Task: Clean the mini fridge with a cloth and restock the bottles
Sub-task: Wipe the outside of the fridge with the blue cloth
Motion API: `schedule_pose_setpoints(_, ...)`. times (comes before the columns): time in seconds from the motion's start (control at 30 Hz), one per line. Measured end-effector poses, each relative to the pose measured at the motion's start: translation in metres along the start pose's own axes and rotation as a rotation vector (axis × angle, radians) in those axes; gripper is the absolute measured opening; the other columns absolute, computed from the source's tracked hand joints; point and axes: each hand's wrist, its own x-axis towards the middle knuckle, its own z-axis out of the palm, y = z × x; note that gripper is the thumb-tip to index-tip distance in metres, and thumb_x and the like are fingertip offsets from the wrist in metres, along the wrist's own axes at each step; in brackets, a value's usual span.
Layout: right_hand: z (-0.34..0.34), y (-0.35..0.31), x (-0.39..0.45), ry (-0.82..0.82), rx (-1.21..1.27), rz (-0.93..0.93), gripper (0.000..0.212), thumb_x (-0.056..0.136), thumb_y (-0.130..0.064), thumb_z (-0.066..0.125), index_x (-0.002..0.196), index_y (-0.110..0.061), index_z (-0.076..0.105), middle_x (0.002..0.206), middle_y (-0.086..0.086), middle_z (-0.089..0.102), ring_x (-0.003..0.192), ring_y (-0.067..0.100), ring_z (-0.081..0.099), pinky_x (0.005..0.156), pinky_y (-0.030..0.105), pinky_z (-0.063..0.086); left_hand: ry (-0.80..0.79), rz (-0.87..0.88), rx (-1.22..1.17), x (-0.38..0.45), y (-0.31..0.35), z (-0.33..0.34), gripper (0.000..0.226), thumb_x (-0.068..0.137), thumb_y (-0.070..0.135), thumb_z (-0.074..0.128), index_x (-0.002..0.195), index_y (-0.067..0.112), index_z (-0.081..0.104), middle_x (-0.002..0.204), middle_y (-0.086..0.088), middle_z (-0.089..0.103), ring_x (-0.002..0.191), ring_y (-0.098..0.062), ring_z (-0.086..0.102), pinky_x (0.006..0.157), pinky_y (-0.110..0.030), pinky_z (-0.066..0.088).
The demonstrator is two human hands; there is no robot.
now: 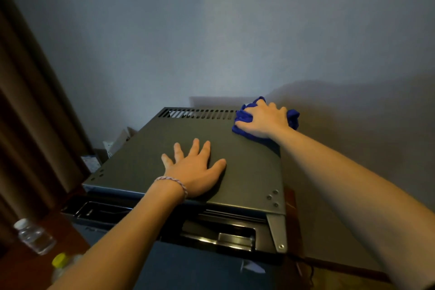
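Observation:
I look down on the dark grey metal top of the mini fridge (146, 160). My left hand (195, 169) lies flat on the middle of that top, fingers spread. My right hand (263, 120) presses a bunched blue cloth (242, 117) onto the far right corner of the top, beside the row of vent slots (200, 114); its fingers curl over the cloth. At the lower left stands a clear bottle with a white cap (35, 235), and in front of it a bottle with a yellow cap (60, 261), partly hidden by my left forearm. The fridge door's upper edge (226, 238) shows below the top.
A plain wall (211, 42) rises right behind the fridge. Brown curtains (28, 113) hang at the left. Small boxes and cards (108, 148) sit in the gap left of the fridge. The bottles stand on a dark wooden surface (18, 263).

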Motion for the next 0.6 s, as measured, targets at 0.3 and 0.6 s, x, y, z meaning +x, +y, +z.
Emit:
schedule_pose_setpoints(0.3,-0.007,-0.007,-0.101,0.048,0.186,0.026,0.045,0.087,-0.070,0.048,0.117,-0.039,0.062,0.137,0.003,0.043,0.124,0.036,0.040,0.098,0.053,0.040,0.033,0.079,0.063,0.004,0.031,0.012,0.082,0.090,0.078,0.015,0.158,0.034,0.001,0.166,0.008,-0.008,0.153,-0.025,-0.010,0.115,-0.068,-0.005)
schedule_pose_setpoints(0.6,0.004,-0.009,-0.140,0.172,0.547,0.224,0.028,0.078,-0.062,0.060,0.093,-0.038,0.058,0.121,-0.003,0.042,0.105,0.031,0.051,0.087,0.044,0.049,0.030,0.152,0.096,-0.003,0.029,0.010,0.089,0.088,0.081,0.017,0.159,0.030,0.001,0.167,0.002,-0.009,0.152,-0.031,-0.011,0.116,-0.066,-0.004)
